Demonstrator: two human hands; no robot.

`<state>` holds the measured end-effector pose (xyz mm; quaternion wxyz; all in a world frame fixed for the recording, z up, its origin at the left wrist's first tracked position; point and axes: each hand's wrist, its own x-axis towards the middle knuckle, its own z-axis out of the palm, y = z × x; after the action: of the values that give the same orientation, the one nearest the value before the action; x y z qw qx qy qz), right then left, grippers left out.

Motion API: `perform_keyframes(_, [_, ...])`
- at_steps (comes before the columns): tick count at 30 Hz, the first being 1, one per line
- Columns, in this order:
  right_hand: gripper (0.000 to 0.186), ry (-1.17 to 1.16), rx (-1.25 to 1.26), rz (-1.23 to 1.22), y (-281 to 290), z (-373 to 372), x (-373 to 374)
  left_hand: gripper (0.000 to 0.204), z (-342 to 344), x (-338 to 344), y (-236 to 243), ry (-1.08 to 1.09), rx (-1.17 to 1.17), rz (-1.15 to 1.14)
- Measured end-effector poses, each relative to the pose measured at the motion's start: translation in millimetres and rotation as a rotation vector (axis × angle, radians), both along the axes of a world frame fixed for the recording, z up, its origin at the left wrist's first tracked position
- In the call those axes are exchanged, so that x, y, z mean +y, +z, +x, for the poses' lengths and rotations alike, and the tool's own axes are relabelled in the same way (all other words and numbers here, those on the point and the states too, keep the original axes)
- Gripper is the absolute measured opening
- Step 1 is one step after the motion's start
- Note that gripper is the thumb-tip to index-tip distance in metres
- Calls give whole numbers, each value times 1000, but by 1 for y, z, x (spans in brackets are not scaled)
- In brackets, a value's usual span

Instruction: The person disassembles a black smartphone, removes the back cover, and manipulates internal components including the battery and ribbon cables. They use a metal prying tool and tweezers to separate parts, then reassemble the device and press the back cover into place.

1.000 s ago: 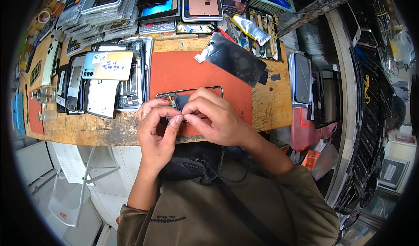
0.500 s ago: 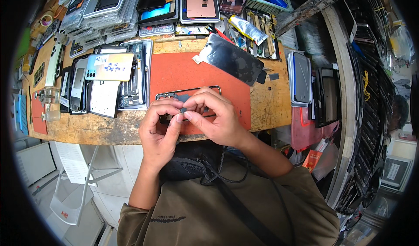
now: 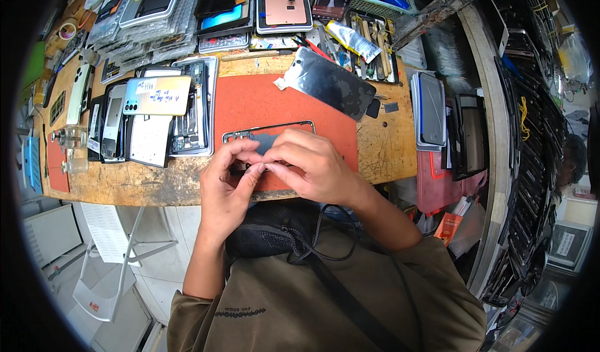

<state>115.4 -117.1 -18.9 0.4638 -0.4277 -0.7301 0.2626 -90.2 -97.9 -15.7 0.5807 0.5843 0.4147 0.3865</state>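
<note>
Above the near edge of the orange mat (image 3: 247, 102), my left hand (image 3: 226, 176) and my right hand (image 3: 315, 169) meet, thumbs and forefingers pinched together. Whatever small piece sits between the fingertips is mostly covered, and I cannot make out what it is. Under the fingers lies an opened phone frame (image 3: 296, 125), thin-rimmed, with a grey area inside; my hands hide its near part. Farther off, a dark phone screen (image 3: 331, 84) rests slantwise across the mat's far right corner.
Left of the mat lie a tablet housing (image 3: 201, 102), a yellowish phone back (image 3: 159, 95) and glass jars (image 3: 74, 136). Wrapped stacks (image 3: 144, 45), a yellow-white tube (image 3: 353, 40) and a tool tray (image 3: 395, 70) line the back. A folding chair (image 3: 103, 277) stands below left.
The dark little piece that showed between my fingertips is now mostly hidden. My right fingers have curled in more and the right hand has shifted slightly; the pinch stays over the frame.
</note>
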Motion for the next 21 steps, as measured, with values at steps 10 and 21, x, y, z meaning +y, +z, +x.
perform_keyframes(10, [18, 31, -138, 90, 5, 3, 2, 39, -8, 5, -3, -88, -100, -111])
perform_keyframes(21, [15, 3, -221, -25, 0, 15, 1, 5, -29, 42, 24, 170, 439, 508])
